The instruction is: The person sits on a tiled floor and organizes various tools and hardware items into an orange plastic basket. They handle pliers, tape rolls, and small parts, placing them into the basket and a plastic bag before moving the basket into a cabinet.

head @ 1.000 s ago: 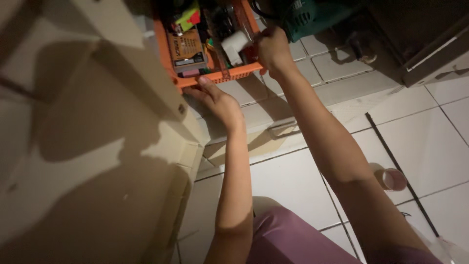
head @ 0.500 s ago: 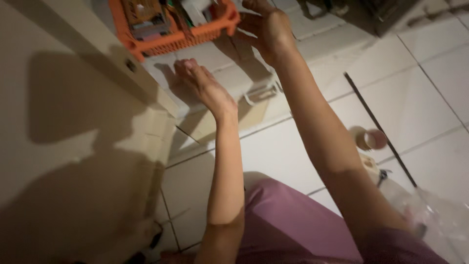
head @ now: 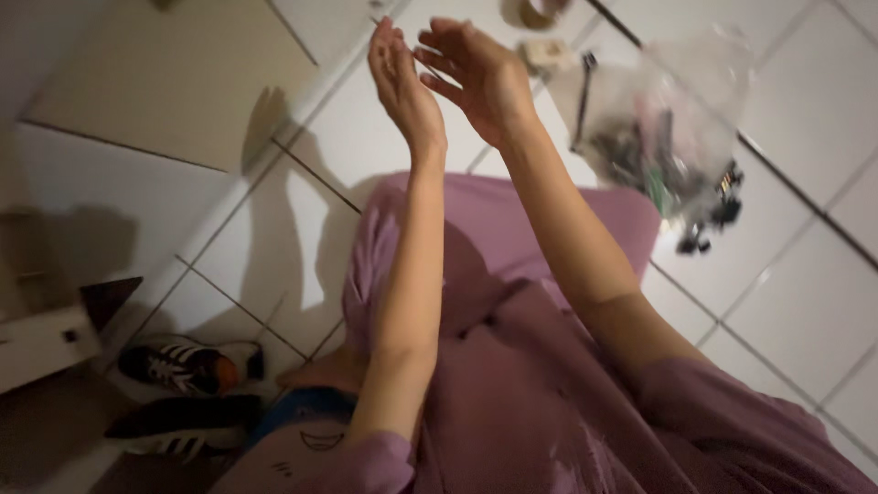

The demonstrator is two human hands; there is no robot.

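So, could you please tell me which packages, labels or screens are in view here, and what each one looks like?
Clear plastic bag: on the white tiled floor right of the right hand, crumpled, holding small dark and greenish parts.
Small cream box-like item: on the floor just beyond the bag, too blurred to tell more.
No screens or signs show.
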